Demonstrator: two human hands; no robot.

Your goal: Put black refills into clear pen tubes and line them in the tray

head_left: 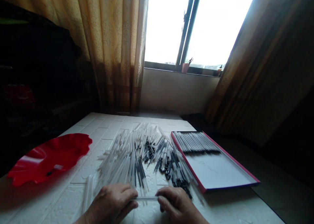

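Note:
Between my two hands a thin clear pen tube (146, 198) lies level, just above the white table. My left hand (116, 199) pinches its left end between thumb and fingers. On the other end, the thumb and fingers of my right hand (176, 202) are closed. Whether something small is also inside the right fingers is hidden. Beyond my hands spreads a pile of clear pen tubes (122, 158). Dark refills (140, 171) lie at its near middle, and pens with black ends (175, 166) are heaped on the right side.
A shallow open box (218, 171) with pink edges stands at the right, a row of pens (197, 142) across its far half. On the left is a red wavy-rimmed dish (54, 155) with small bits in it. Curtains (115, 47) and a window are behind the table (103, 125).

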